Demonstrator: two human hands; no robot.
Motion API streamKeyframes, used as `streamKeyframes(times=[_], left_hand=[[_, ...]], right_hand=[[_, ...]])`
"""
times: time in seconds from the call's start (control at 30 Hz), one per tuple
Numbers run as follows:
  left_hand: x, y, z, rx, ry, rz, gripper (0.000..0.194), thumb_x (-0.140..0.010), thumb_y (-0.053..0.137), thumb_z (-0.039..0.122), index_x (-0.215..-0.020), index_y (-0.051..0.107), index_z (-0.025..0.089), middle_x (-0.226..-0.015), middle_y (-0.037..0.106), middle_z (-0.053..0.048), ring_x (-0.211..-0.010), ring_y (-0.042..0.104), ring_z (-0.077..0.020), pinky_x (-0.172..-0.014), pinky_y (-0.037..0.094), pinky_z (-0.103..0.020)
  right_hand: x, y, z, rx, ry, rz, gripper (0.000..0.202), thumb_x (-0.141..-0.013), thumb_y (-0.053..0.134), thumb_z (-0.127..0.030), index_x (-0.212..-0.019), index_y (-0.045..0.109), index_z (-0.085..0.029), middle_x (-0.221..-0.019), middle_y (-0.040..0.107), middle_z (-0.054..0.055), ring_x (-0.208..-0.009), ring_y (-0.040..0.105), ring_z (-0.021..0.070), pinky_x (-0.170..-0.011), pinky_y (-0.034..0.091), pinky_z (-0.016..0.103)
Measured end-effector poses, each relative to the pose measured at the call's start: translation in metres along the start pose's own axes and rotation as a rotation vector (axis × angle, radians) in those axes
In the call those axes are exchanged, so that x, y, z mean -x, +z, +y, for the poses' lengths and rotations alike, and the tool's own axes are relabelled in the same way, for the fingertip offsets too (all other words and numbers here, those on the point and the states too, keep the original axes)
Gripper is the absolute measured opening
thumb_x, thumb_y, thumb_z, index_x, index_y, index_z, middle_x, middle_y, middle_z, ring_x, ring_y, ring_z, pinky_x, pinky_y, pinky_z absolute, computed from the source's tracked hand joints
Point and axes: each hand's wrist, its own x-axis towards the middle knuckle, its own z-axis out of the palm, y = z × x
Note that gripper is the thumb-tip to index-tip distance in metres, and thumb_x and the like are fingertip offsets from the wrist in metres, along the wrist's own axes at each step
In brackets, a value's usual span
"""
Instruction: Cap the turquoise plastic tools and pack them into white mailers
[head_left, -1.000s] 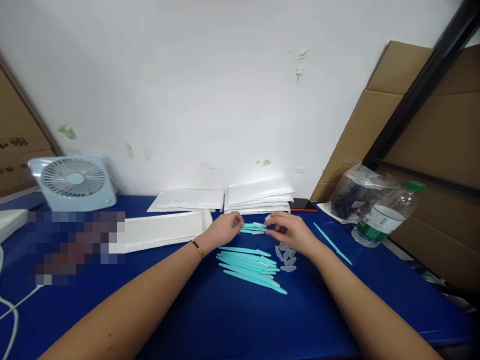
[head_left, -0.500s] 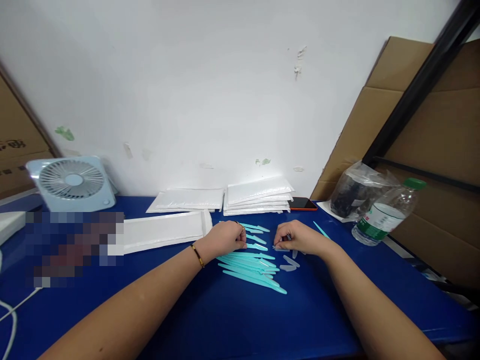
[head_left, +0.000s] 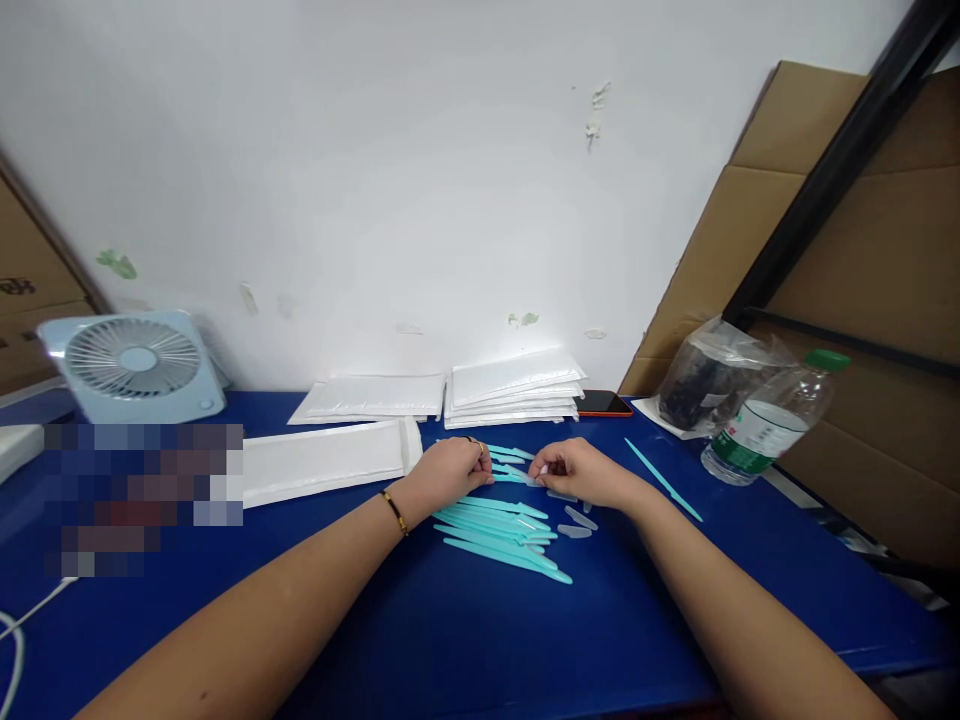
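Note:
My left hand (head_left: 456, 470) pinches a teal eyebrow razor (head_left: 508, 478) by its handle, the blade end pointing right. At that end my right hand (head_left: 568, 470) is closed on a small clear blade cap (head_left: 532, 482); whether the cap sits over the blade I cannot tell. Below my left hand several teal eyebrow razors (head_left: 491, 545) lie in an overlapping fan, and a few more are just above its fingers. Several loose clear caps (head_left: 576, 531) rest on the blue table under my right hand. One single razor (head_left: 664, 480) lies apart, to the right of my right wrist.
White padded envelopes (head_left: 514, 390) are stacked against the wall, with another long one (head_left: 322, 462) at left. A phone (head_left: 604, 403) lies beside the stack. A bottle (head_left: 772, 425) and a bagged dark item (head_left: 694, 385) stand at right, a fan (head_left: 139, 365) at left.
My right hand has moved left from the loose caps to the razor's blade end, carrying a clear cap. My left hand stays nearly in place. The lone razor at right is now uncovered.

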Motion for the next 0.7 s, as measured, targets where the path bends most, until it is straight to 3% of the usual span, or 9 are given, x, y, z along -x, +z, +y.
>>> streamKeyframes(times=[0.27, 0.5, 0.7], left_hand=[[0.0, -0.004, -0.005, 0.011, -0.03, -0.024, 0.01, -0.074, 0.057, 0.028, -0.07, 0.061, 0.02, -0.068, 0.063, -0.001, -0.062, 0.054, -0.0146, -0.054, 0.03, -0.023], [-0.002, 0.002, 0.002, 0.025, -0.018, 0.001, 0.012, -0.076, 0.056, 0.031, -0.072, 0.061, 0.021, -0.072, 0.063, 0.0, -0.064, 0.054, -0.0146, -0.056, 0.033, -0.023], [-0.002, 0.0, 0.006, -0.043, -0.034, 0.105, 0.017, -0.075, 0.059, 0.029, -0.088, 0.064, 0.02, -0.092, 0.063, -0.005, -0.086, 0.056, -0.0197, -0.074, 0.038, -0.026]], right_hand=[[0.003, -0.009, 0.005, 0.085, 0.005, 0.032, 0.016, -0.072, 0.055, -0.015, -0.08, 0.068, -0.018, -0.066, 0.066, 0.0, -0.059, 0.059, 0.0121, -0.053, 0.043, 0.021], [-0.005, 0.006, -0.004, 0.074, -0.041, 0.067, 0.019, -0.073, 0.052, -0.016, -0.082, 0.069, -0.019, -0.066, 0.066, -0.001, -0.056, 0.058, 0.0111, -0.052, 0.042, 0.021], [0.001, -0.006, -0.007, 0.134, -0.058, 0.154, 0.014, -0.074, 0.056, -0.02, -0.082, 0.068, -0.02, -0.074, 0.067, 0.001, -0.061, 0.058, 0.0116, -0.057, 0.043, 0.021]])
